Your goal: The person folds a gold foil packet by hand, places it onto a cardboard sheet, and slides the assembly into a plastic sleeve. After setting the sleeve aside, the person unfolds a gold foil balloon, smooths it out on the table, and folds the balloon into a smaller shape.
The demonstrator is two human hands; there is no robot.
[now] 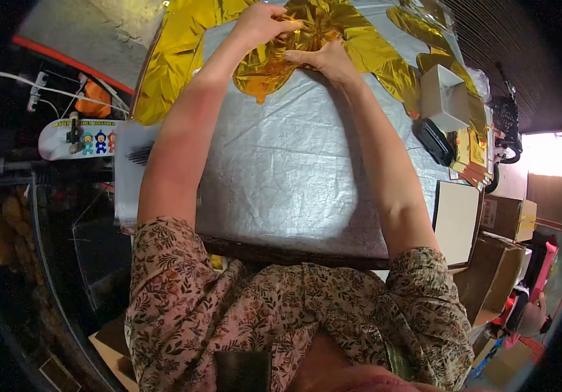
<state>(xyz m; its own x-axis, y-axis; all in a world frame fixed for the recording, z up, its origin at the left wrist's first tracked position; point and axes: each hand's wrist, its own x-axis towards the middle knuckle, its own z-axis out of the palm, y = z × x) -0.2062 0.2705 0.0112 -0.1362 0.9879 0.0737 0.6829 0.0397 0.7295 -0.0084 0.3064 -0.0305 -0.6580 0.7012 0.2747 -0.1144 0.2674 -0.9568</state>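
A shiny gold foil balloon [264,75], flat and crinkled with a small tab on its near edge, lies at the far side of the silver-covered table. My left hand [261,27] pinches its gathered middle from the left, thumb and fingertips pointing right. On the opposite side, my right hand [326,62] grips the same foil, its thumb stretched leftward along it and its other fingers partly hidden. More gold foil [157,78] spreads flat at the left, and another gold foil piece [379,55] runs down at the right.
The table [281,170] has a crinkled silver sheet. At its right stand a white open box [444,98], a black case [433,142], small packets [470,153] and a pale board [456,219]. A skateboard [78,138] is at left; cardboard boxes [490,274] are at right, near another person [532,320].
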